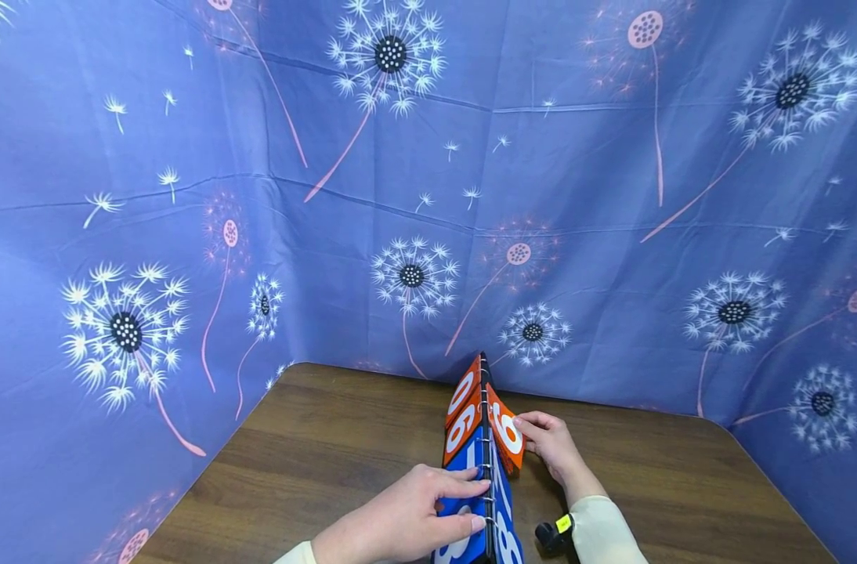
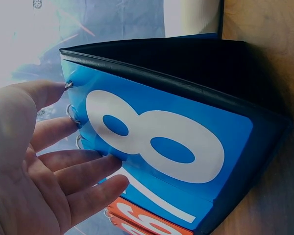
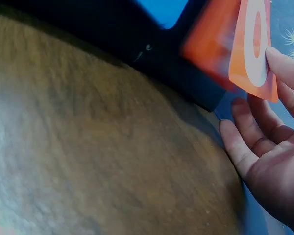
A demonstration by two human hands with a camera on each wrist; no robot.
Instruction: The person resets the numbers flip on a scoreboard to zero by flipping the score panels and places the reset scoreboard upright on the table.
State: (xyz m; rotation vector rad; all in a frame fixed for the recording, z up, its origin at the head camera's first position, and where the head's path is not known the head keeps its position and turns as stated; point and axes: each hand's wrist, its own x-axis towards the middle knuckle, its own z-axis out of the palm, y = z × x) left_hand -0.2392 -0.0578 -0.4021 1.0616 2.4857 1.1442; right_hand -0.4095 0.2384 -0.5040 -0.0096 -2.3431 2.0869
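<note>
A tent-shaped flip scoreboard (image 1: 488,501) stands on the table, its orange and blue number cards hung from metal rings along the ridge. My left hand (image 1: 414,513) rests against the near part of the ridge, thumb and fingers fairly straight. In the left wrist view, its fingertips touch the rings and lie over a blue card (image 2: 230,117) with a white 8. Toward the far end, my right hand (image 1: 551,446) pinches the lower edge of an orange card (image 1: 502,419) between thumb and fingers. That orange card (image 3: 240,81) stands lifted away from the black board in the right wrist view.
The brown wooden table (image 1: 316,446) extends to both sides of the scoreboard. Behind and beside it hangs a blue curtain (image 1: 316,290) printed with dandelions. A black device with a yellow label (image 1: 564,523) is on the right wrist.
</note>
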